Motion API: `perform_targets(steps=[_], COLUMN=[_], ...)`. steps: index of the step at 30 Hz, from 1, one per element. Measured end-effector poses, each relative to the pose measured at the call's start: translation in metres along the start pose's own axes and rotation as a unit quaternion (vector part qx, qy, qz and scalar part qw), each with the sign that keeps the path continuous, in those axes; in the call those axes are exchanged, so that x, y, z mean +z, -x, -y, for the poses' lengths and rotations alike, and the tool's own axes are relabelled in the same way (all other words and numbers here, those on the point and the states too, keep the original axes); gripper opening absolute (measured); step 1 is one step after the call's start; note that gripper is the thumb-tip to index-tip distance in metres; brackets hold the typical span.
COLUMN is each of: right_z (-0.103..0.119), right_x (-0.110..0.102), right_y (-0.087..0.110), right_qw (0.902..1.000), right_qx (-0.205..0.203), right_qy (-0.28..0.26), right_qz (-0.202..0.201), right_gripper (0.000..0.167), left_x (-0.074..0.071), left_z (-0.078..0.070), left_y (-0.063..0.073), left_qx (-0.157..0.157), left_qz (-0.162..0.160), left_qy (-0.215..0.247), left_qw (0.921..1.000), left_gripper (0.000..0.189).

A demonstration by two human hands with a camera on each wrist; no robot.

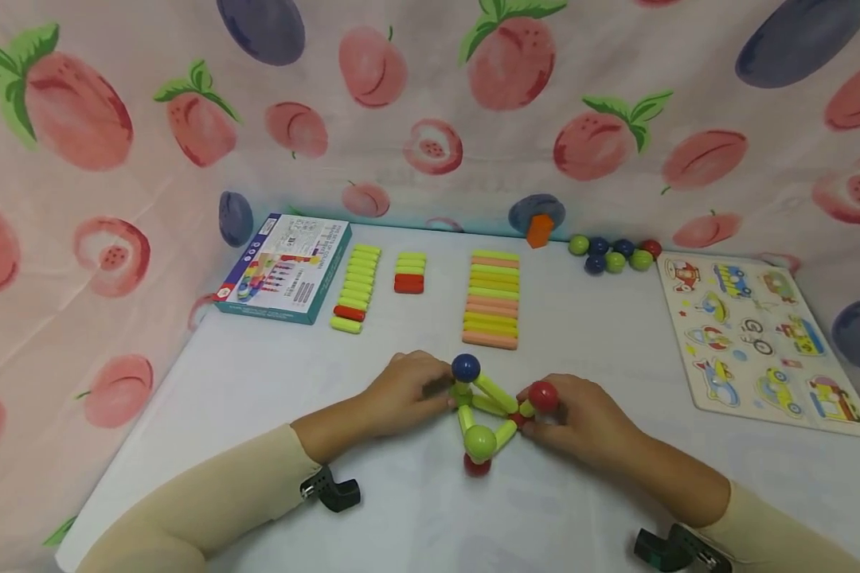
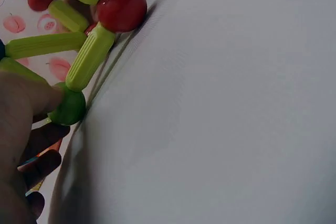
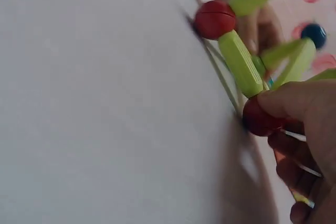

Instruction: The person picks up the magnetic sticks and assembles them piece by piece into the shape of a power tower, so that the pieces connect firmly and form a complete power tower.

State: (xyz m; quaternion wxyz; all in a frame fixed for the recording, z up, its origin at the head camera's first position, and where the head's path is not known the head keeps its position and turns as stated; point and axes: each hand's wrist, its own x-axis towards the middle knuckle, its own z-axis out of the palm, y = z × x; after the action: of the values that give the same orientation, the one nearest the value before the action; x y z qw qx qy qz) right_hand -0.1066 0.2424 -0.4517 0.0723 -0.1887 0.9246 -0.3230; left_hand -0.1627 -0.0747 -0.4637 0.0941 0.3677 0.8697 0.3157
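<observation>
A framework of lime-green magnetic sticks (image 1: 498, 393) and coloured balls stands on the white table between both hands. My left hand (image 1: 408, 391) pinches a green ball (image 2: 71, 109) at its left corner, thumb on the near side. On the right corner, the thumb and fingers of my right hand (image 1: 591, 418) grip a red ball (image 3: 260, 120). A blue ball (image 1: 466, 368) tops the left side and another red ball (image 1: 542, 395) tops the right. Toward me, a light green ball (image 1: 480, 442) sits above a red ball (image 1: 477, 466), which partly hides behind it.
Behind the hands lie rows of short green and red sticks (image 1: 358, 278), a small green-and-red group (image 1: 409, 273) and longer sticks (image 1: 491, 298). A toy box (image 1: 287, 267) is back left. Loose balls (image 1: 615, 261), an orange block (image 1: 540, 231) and a picture puzzle board (image 1: 760, 342) lie back right.
</observation>
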Motion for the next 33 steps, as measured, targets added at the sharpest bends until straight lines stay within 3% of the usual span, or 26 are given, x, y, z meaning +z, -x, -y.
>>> perform_targets(steps=[6, 10, 15, 17, 20, 23, 27, 30, 33], right_z=[-0.005, -0.001, 0.009, 0.010, 0.006, -0.001, -0.008, -0.010, -0.007], right_x=[0.002, 0.003, 0.001, -0.002, -0.008, -0.013, -0.012, -0.011, -0.012], right_y=[-0.032, -0.057, -0.078, -0.082, -0.089, -0.094, -0.095, -0.093, -0.088], right_qw=[0.9986, 0.9953, 0.9888, 0.9935, 0.9975, 0.9810, 0.9626, 0.9574, 0.9582], right_qx=[-0.046, -0.058, -0.048, -0.046, -0.048, -0.060, -0.078, -0.080, -0.066], right_qy=[-0.024, -0.060, -0.095, -0.065, 0.050, 0.179, 0.257, 0.275, 0.278], right_qz=[0.002, 0.050, 0.105, 0.082, 0.012, -0.042, -0.037, -0.034, -0.018], right_gripper=[0.034, 0.033, 0.031, 0.029, 0.027, 0.026, 0.029, 0.028, 0.021], left_x=[0.000, 0.005, 0.008, 0.004, -0.008, -0.023, -0.034, -0.035, -0.030], left_z=[-0.009, -0.020, -0.026, -0.022, -0.011, 0.001, 0.005, 0.003, 0.001], left_y=[0.017, 0.023, 0.025, 0.025, 0.020, 0.011, -0.007, -0.022, -0.033], left_qx=[-0.028, -0.023, -0.013, 0.002, 0.022, 0.026, 0.015, 0.021, 0.036], left_qz=[0.010, 0.010, 0.006, 0.027, 0.075, 0.095, 0.058, 0.023, 0.007], left_qy=[-0.026, -0.056, -0.058, -0.051, -0.025, 0.026, 0.091, 0.109, 0.119], left_qw=[0.9992, 0.9981, 0.9982, 0.9983, 0.9967, 0.9948, 0.9940, 0.9936, 0.9923], left_gripper=[0.030, 0.037, 0.041, 0.040, 0.033, 0.022, 0.019, 0.030, 0.038])
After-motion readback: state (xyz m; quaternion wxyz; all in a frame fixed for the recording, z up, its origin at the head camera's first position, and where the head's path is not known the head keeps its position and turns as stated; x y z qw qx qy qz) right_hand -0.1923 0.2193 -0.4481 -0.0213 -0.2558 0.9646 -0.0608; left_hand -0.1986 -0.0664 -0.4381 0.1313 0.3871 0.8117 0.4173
